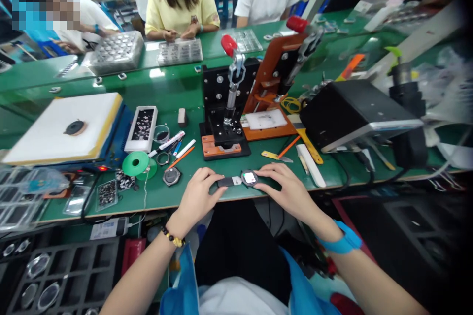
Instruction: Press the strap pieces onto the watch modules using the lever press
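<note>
Close to the bench's front edge, my right hand (283,184) grips a round dark watch module (249,177) by its rim, between thumb and fingers. A white, lit-looking square shows on its face. My left hand (202,187) pinches a small dark flat bar (225,182) whose pale end reaches to the module's left side; whether the two are joined I cannot tell. Left of my left hand lies a dark watch case (171,176). Beyond my hands stands a black toggle press (227,108) with a red-tipped lever.
An orange press (271,74) stands behind the black one. At left are a white-topped box (62,128), a tray of small parts (142,128) and a green spool (138,165). A yellow-handled brush (312,145) and a black machine (358,113) are at right. Co-workers sit opposite.
</note>
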The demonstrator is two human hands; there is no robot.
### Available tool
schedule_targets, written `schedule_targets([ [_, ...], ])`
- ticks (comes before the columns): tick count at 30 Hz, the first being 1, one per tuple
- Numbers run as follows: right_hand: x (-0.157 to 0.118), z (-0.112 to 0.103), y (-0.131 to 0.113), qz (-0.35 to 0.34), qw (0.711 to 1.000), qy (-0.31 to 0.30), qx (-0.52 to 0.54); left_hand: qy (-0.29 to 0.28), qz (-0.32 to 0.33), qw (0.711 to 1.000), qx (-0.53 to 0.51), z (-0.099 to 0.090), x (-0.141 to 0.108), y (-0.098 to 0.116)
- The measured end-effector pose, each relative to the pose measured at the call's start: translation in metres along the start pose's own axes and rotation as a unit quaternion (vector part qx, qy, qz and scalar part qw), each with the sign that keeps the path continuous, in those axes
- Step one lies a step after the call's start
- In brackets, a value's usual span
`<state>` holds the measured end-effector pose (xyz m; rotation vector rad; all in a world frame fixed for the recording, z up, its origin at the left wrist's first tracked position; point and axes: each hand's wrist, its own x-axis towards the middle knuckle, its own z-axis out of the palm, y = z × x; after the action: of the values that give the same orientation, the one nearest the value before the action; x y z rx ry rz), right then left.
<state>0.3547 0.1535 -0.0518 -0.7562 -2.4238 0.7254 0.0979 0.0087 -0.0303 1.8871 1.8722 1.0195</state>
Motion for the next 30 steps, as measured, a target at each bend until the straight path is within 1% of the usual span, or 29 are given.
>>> schedule_targets([
  [3, -0.004, -0.001, -0.006, 0.05, 0.999, 0.006, -0.001, 0.003, -0.019, 1.0, 0.019, 0.001, 0.0, 0.004],
  [5, -0.01, 0.0, -0.01, 0.091, 0.994, 0.055, -0.009, 0.003, -0.026, 0.999, 0.039, 0.001, 0.0, 0.008],
  [7, -0.016, 0.004, -0.013, 0.11, 0.987, 0.11, -0.028, 0.004, -0.031, 0.998, 0.056, 0.001, -0.001, 0.01],
  [9, -0.022, 0.012, -0.017, 0.102, 0.986, 0.129, -0.036, 0.005, -0.036, 0.997, 0.065, 0.003, -0.001, 0.011],
  [12, -0.024, 0.027, -0.024, 0.079, 0.988, 0.131, -0.013, 0.008, -0.035, 0.997, 0.062, 0.006, -0.001, 0.009],
  [14, -0.023, 0.034, -0.029, 0.074, 0.986, 0.148, 0.003, 0.019, -0.03, 0.998, 0.057, 0.007, -0.002, 0.008],
  [18, -0.018, 0.035, -0.038, 0.087, 0.982, 0.166, 0.036, 0.043, -0.027, 0.998, 0.042, 0.006, -0.004, 0.006],
  [22, 0.003, 0.031, -0.044, 0.083, 0.981, 0.169, 0.049, 0.067, -0.02, 0.997, 0.045, -0.007, 0.006, -0.002],
  [27, 0.052, 0.039, -0.044, 0.038, 0.982, 0.183, 0.025, 0.09, -0.011, 0.993, 0.079, -0.033, 0.043, -0.024],
  [30, 0.076, 0.047, -0.04, 0.032, 0.981, 0.191, 0.012, 0.087, -0.018, 0.992, 0.085, -0.043, 0.064, -0.034],
])
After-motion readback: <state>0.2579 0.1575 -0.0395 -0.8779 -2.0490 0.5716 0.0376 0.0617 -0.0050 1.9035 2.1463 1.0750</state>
